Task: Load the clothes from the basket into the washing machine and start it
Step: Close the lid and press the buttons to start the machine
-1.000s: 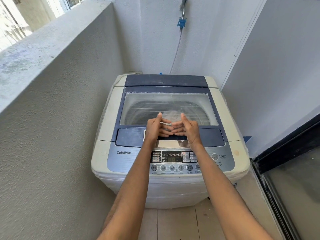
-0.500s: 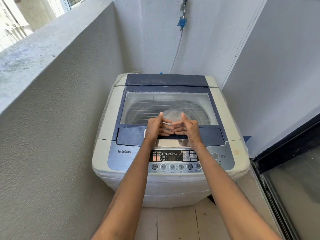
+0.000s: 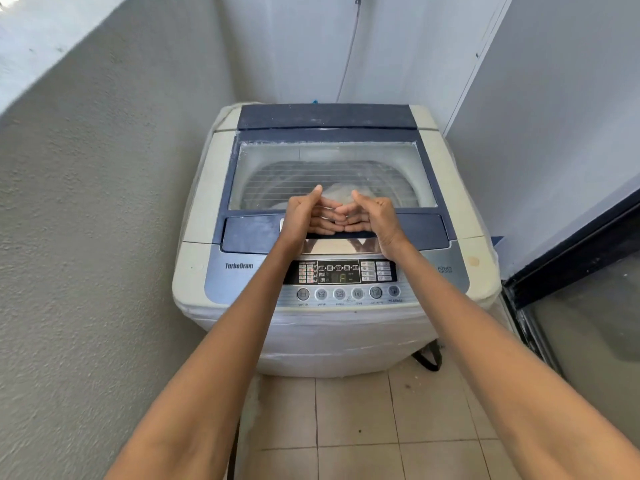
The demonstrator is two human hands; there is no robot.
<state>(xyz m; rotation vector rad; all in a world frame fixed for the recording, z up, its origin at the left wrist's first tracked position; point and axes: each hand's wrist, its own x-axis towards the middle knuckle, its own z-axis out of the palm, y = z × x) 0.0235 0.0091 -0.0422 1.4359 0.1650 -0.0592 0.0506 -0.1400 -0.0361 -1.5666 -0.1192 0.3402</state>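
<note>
A top-loading washing machine [image 3: 202,202] stands in the corner with its clear lid [image 3: 332,164] closed. Through the lid a pale heap of cloth [image 3: 341,195] shows dimly in the drum. Both my hands hover over the lid's front edge, above the handle. My left hand [image 3: 303,216] and my right hand [image 3: 377,216] face each other with fingertips touching and thumbs up, holding nothing. The control panel [image 3: 341,271] below them has its display lit. No basket is in view.
A rough grey wall [image 3: 104,202] runs close along the left. White walls stand behind and to the right, and a dark-framed glass door [image 3: 571,289] is at the right. A hose [image 3: 349,53] hangs behind the machine. Tiled floor [image 3: 363,427] lies in front.
My hands keep the same pose over the lid. The view has tilted down a little, showing more floor and less of the upper wall.
</note>
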